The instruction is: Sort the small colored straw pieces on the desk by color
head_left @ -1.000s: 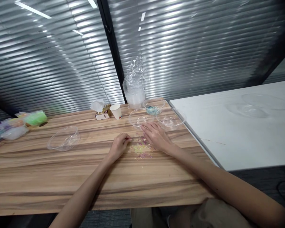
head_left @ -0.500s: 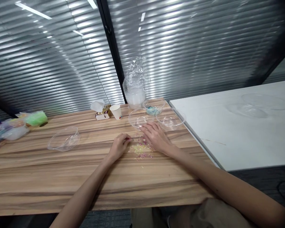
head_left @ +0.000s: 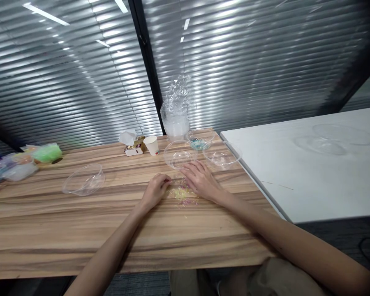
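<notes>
A small heap of tiny pale pieces [head_left: 182, 194], yellow, pink and clear, lies on the wooden table [head_left: 80, 222]. My left hand [head_left: 155, 190] rests at the heap's left edge with its fingers curled into a pinch; what they hold is too small to see. My right hand [head_left: 201, 179] lies over the heap's right side, fingers stretched forward and flat. Just beyond it stand three clear plastic bowls: one [head_left: 178, 156] close to my fingertips, one [head_left: 221, 156] to the right, and one [head_left: 200, 137] behind holding blue bits.
Another clear bowl [head_left: 84, 179] sits to the left. A paper cup [head_left: 151, 145], a small box [head_left: 133, 151] and a clear bag of stacked bowls [head_left: 174, 110] stand at the back. Colourful bags [head_left: 21, 162] lie far left. A white table [head_left: 311, 164] adjoins on the right.
Both hands have stayed at the heap, shifting only slightly. The view has drifted a little.
</notes>
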Tool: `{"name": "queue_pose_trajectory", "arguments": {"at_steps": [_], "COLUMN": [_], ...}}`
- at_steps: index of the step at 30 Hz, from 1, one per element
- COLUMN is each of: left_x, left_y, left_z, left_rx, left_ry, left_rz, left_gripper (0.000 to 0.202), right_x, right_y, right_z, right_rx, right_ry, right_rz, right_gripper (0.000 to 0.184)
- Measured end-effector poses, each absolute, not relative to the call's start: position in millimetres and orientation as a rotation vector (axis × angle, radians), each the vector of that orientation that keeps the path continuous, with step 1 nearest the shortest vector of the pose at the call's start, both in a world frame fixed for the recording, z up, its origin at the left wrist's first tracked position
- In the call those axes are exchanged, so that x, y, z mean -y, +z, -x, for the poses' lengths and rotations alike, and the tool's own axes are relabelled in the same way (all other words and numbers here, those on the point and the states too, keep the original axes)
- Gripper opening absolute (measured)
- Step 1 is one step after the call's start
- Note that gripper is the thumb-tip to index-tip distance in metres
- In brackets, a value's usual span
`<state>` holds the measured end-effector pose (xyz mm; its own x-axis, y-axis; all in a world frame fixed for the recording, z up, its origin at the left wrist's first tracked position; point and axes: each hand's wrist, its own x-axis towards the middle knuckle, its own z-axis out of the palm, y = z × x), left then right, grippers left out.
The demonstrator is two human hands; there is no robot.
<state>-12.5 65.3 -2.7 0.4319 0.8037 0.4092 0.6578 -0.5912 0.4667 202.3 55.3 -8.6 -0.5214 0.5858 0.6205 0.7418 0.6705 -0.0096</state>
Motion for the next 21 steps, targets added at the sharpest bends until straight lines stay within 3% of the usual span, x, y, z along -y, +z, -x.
{"name": "queue_pose_trajectory", "arguments": {"at_steps": [21], "left_x": [-66.7], "left_y": [-7.9], "left_z": [14.6], "left_rx": [-1.234], "left_ry": [0.902], "left_rz": [-2.534], "left_gripper": [0.007], "right_x": [-54.1], "right_y": [-10.1], "right_z": [-200.9], "right_rx": [2.308], "right_ry": [-0.34], "right_rz": [0.928], "right_gripper": [0.032]}}
